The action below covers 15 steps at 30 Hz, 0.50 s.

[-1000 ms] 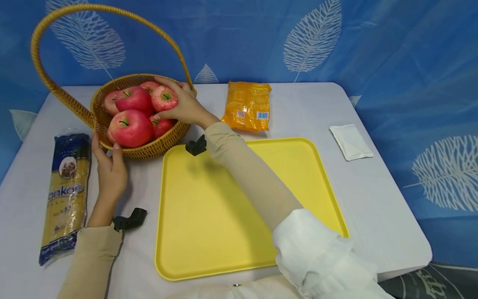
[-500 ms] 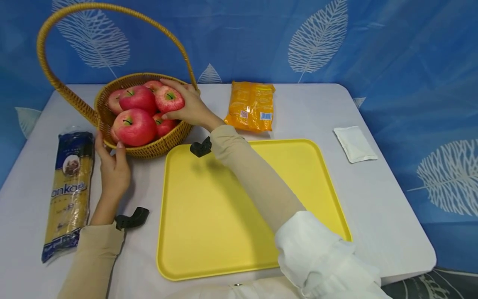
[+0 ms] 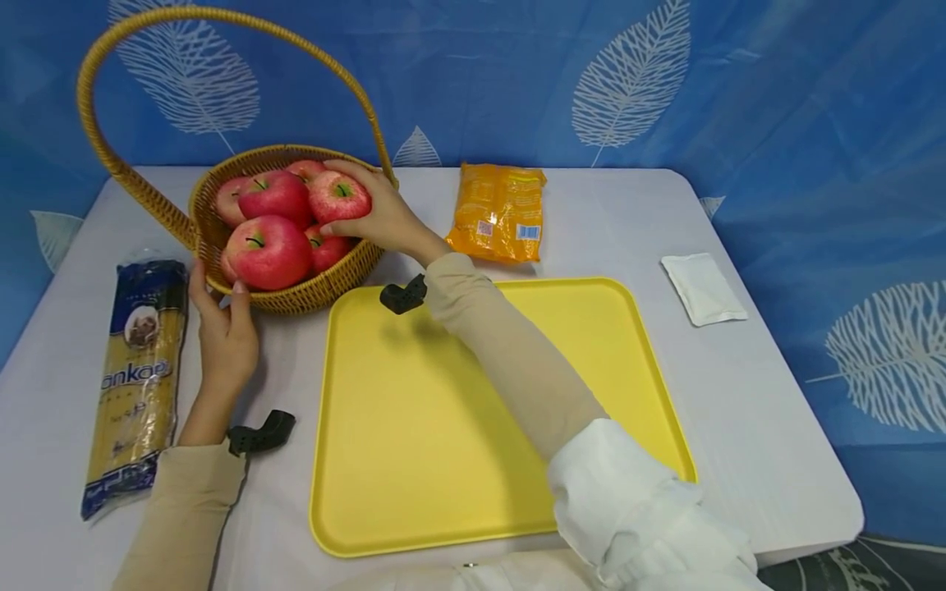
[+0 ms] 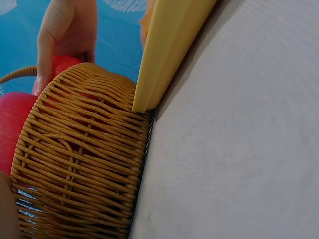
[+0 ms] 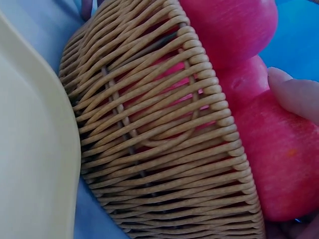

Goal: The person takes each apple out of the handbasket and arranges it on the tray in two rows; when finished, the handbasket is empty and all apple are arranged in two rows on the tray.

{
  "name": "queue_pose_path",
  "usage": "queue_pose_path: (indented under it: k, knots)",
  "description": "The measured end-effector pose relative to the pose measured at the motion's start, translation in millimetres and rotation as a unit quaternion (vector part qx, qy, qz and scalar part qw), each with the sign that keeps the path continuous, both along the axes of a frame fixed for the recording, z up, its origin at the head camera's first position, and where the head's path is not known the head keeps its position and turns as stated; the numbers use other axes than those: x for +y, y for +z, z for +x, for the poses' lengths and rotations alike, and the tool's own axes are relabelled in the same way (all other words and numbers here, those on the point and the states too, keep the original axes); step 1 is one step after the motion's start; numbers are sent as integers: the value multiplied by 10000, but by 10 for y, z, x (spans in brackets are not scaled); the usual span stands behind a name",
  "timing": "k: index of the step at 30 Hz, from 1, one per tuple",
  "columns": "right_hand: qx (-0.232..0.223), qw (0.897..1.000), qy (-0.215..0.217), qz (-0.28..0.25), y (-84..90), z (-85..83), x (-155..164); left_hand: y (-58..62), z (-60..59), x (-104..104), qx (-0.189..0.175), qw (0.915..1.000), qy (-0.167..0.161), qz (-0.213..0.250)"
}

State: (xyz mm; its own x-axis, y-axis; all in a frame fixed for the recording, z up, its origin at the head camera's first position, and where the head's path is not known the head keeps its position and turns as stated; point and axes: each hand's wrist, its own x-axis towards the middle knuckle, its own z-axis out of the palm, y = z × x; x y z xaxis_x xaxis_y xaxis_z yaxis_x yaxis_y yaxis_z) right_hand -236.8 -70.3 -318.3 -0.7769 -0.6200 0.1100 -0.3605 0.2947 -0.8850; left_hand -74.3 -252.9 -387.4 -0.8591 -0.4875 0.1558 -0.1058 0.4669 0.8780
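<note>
Table (image 3: 769,427) with tray (image 3: 414,443) in the middle. Basket (image 3: 325,289) just beside tray's far left corner, heaped with apples (image 3: 269,253). Left hand (image 3: 227,349) at basket's near left rim, thumb and finger extended, spread, touching it. Right hand (image 3: 392,212) curled round one apple (image 3: 342,195) at the right rim.

White surface (image 3: 754,427), corners rounded. Wicker basket (image 3: 321,297) toward far left corner; blue-and-yellow packet (image 3: 136,377) lengthwise near left edge; orange packet (image 3: 498,212) by far edge; white sachet (image 3: 704,289) near right edge; yellow tray (image 3: 414,443) central, running toward near edge.
</note>
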Motion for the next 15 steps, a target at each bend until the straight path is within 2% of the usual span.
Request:
queue_pose_path:
  k: [6,15]
  knots:
    - [-443,9978,252,-420,225,215,102,6,21,10,-87,10000,24,14]
    - [-759,9945,237,-687,226,288,133,19,20,7,-71,9999,6,83]
